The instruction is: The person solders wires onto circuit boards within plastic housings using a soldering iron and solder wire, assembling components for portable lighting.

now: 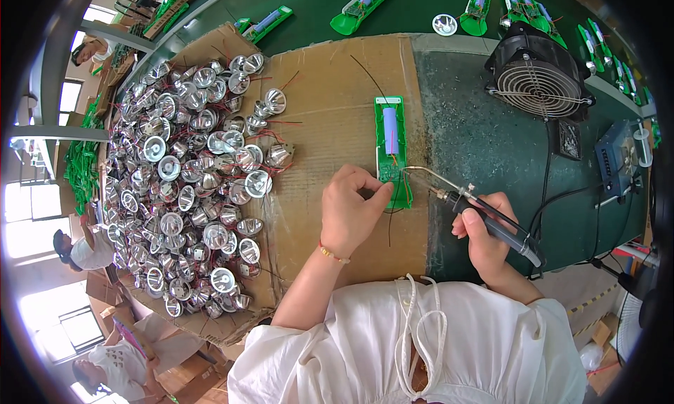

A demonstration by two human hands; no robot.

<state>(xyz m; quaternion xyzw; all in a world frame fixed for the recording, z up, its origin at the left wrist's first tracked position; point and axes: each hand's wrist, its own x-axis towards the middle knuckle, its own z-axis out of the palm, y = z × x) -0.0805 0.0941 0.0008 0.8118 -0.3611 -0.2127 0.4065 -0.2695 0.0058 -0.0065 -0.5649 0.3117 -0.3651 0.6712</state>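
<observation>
A green plastic housing (380, 127) lies lengthwise on the cardboard in front of me. It bears a lilac cylindrical battery cell (391, 131), a small green circuit board (391, 173) and thin red and black wires. My left hand (354, 202) pinches at the board's near left side, thumb and forefinger together. Whatever is between those fingertips is too small to tell. My right hand (488, 230) is wrapped around a black soldering iron (495, 228). A thin bent metal tube (437, 174) fixed to the iron reaches to the board's right edge.
Many silver reflector cups (172, 225) with red wires are heaped on cardboard (319, 88) at left. A black fan (537, 77) and a blue box-shaped unit (616, 158) stand at right, with cables nearby. More green housings (361, 11) lie along the far side. Other people (95, 249) are at left.
</observation>
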